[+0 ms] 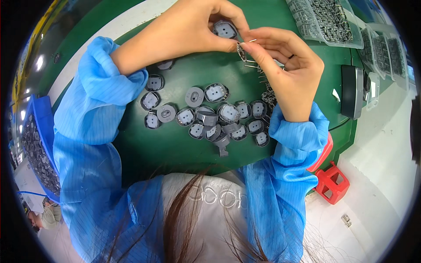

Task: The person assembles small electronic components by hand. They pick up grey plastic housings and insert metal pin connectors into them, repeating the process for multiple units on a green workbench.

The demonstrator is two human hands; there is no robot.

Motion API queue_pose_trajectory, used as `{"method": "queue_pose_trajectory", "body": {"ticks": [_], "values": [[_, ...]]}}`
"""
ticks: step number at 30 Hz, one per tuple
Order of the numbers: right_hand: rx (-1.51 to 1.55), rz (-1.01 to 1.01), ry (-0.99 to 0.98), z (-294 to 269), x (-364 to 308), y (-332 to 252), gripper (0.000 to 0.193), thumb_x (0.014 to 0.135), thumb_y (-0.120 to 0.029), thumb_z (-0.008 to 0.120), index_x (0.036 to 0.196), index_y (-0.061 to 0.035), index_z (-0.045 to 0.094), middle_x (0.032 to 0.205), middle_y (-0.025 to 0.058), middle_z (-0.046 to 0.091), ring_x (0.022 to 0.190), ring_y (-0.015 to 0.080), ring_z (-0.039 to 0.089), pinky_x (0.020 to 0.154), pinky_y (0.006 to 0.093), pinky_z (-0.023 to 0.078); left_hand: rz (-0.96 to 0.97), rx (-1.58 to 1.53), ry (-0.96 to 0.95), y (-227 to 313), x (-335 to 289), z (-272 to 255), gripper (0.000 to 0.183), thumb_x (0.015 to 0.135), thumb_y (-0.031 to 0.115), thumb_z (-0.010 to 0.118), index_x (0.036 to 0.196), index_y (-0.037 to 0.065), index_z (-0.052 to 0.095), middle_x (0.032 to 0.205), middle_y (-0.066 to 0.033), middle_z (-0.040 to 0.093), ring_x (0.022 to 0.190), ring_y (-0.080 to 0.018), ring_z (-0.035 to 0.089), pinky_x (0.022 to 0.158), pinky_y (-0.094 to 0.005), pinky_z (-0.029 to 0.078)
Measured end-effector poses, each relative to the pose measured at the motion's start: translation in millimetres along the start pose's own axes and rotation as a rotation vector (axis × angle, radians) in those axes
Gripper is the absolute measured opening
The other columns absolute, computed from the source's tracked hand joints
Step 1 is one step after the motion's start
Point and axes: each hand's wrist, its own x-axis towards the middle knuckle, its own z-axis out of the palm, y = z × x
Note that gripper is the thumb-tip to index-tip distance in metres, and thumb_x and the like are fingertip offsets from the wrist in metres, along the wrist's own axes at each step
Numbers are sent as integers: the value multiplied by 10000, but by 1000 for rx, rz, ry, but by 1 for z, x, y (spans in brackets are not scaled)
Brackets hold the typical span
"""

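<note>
pinching a small round grey housing (225, 30) between thumb and fingertips, your left hand (184, 30) holds it up over the far side of the green mat (144, 153), its pale inner face turned toward you. your right hand (285, 70) meets it from the right — its fingers are closed narrow on a small dark part with thin metal pins (244, 51), held just beside and slightly below the housing; whether the two parts touch is hard to tell. a dark ring sits on one finger of that hand.

below your hands, a loose cluster of the same grey housings (210, 116) lies on the mat, some face up, some flipped over, several touching. under your right wrist rests a small heap of dark pinned parts (268, 94).

off to your left a blue bin (37, 144) holds many more grey pieces. far right, clear plastic trays (329, 19) of small dark components sit at the mat's edge, a flat grey box (352, 91) near them — and a red stool (332, 182) stands lower right on the floor.
</note>
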Motion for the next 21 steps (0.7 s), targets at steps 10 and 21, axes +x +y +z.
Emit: {"method": "queue_pose_trajectory", "body": {"ticks": [10,21], "values": [[-263,-281,60,6,0,9,182,772,30,798,932,-42,751,848,82,744,716,187,728,647,290,588,-212,-196,55,34,-5,22,513,799,17,839,1256,-16,609,1171,-61,638,1026,-132,667,880,-263,573],[-287,-333,182,5,3,13,172,759,56,801,891,-37,738,838,81,747,726,189,740,649,281,585,-311,-238,5,27,-2,5,344,853,-74,749,1179,-34,647,1123,-133,718,1028,-164,717,932,-276,583]]}}
